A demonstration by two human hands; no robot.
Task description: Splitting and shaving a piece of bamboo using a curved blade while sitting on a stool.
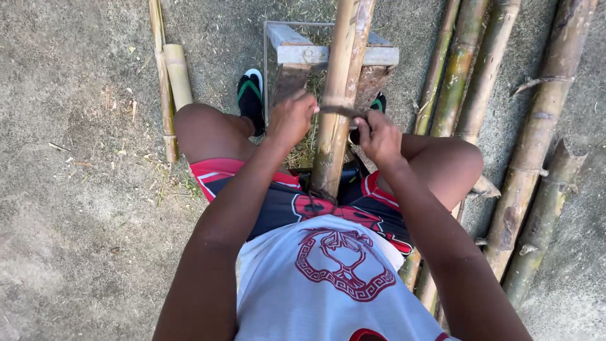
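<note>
A long yellow-brown bamboo pole point(338, 95) runs from between my knees up over a small metal stand point(338, 55). A dark curved blade point(338, 111) lies across the pole. My left hand point(290, 119) is closed on the blade's left end, touching the pole's left side. My right hand point(377, 136) is closed on the blade's right end, at the pole's right side. I sit with my knees spread, in red and black shorts and a white shirt.
Several bamboo poles point(536, 139) lie on the concrete at the right. Thinner bamboo pieces point(170, 82) lie at the upper left. My sandalled foot point(251, 95) rests beside the stand. Dry shavings lie under the stand.
</note>
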